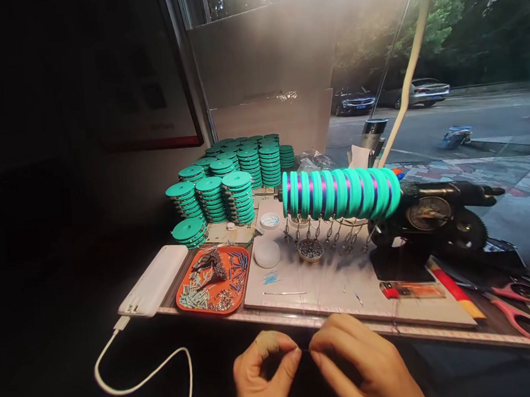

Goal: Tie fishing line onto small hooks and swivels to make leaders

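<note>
My left hand (268, 370) and my right hand (360, 361) are together at the front edge of the bench, thumb and index finger pinched on each. Between the fingertips is a short dark bit of thin fishing line (305, 350); its finer detail is too small to make out. A tan wrap covers part of my left index finger. Above and beyond the hands, a row of green line spools (341, 193) wound with purple line sits on the shaft of a black winding machine (433, 211). Small metal swivels (334, 239) hang below the spools.
An orange tray (180, 301) of small parts lies left, beside a white power bank (155, 279) with a cable. Stacked green spools (237, 194) stand behind. On the board (318, 312) are a dish of metal beads (311, 251) and a needle-like tool (285, 293). Pink-handled scissors (523, 319) lie right.
</note>
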Motion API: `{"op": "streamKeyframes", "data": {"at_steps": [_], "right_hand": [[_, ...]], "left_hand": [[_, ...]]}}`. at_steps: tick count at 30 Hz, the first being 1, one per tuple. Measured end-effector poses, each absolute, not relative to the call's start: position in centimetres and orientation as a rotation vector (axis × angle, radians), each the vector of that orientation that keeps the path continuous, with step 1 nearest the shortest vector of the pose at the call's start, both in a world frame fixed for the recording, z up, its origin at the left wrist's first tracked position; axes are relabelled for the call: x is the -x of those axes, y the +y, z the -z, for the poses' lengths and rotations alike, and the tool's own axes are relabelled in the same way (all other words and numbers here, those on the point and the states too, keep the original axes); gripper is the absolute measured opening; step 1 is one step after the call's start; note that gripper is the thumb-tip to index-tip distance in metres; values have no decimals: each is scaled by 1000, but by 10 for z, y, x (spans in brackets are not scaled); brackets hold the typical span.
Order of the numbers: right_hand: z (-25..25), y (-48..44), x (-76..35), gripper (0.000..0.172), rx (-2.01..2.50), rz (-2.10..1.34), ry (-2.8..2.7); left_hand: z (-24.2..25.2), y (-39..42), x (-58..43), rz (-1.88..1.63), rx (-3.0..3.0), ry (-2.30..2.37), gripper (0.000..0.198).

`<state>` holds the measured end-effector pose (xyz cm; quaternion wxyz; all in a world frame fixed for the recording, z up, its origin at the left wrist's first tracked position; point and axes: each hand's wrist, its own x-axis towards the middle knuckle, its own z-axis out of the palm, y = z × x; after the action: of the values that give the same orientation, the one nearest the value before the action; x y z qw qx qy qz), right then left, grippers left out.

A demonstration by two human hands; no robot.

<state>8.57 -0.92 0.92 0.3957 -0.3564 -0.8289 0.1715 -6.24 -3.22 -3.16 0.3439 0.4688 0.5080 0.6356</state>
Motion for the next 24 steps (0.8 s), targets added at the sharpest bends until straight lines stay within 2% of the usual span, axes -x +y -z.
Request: {"op": "streamKeyframes", "data": {"at_steps": [11, 24], "right_hand": [[-4, -10, -76, 16, 909, -406, -2141], [4, -8, -75, 17, 935, -374, -2225]], "left_hand": [[31, -30, 77, -1668, -1909, 1331, 18], [33, -31, 77, -1669, -2112, 1354, 20]]}}
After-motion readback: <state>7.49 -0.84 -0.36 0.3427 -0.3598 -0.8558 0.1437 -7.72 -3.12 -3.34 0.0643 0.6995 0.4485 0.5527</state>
